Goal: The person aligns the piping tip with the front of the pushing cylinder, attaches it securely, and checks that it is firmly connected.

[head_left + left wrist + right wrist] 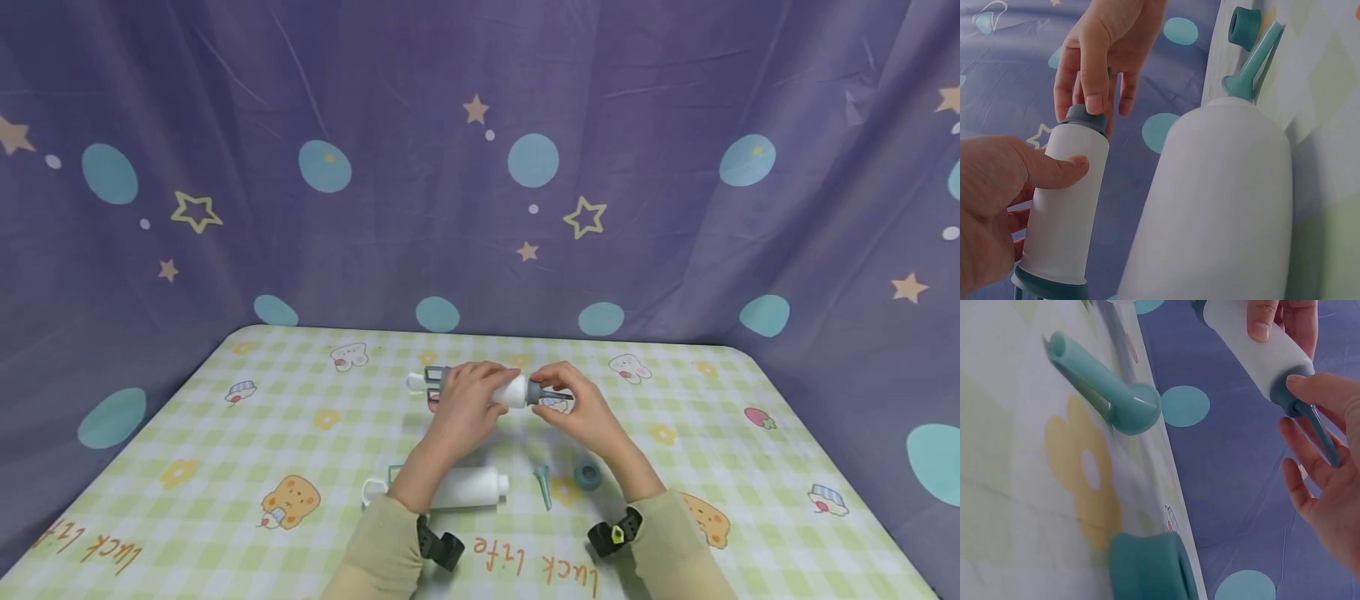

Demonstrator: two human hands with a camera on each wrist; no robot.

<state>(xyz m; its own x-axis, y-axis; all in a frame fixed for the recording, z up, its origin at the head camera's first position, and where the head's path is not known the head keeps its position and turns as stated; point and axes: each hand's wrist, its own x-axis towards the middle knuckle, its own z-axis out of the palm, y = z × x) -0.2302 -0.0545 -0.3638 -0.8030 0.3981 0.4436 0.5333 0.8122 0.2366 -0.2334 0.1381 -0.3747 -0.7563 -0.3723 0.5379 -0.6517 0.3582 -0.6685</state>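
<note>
My left hand [468, 406] grips the white barrel [513, 392] of a large syringe, held level above the table. At its left end are a blue-green finger frame [432, 377] and a white loop handle [415, 382]. My right hand [579, 408] pinches the blue-green screw cap [1283, 392] at the other end, thumb on one side. From that cap a narrow dark nozzle [1322, 435] sticks out between my right fingers. Both hands meet the syringe in the left wrist view, where the cap [1085, 117] sits on the barrel's end.
A second white syringe [468, 487] lies nearer me on the checked tablecloth [330, 450], partly behind my left forearm. To its right lie a loose green nozzle [543, 487] and a green ring cap [587, 476]. A purple curtain [420, 208] stands behind the table.
</note>
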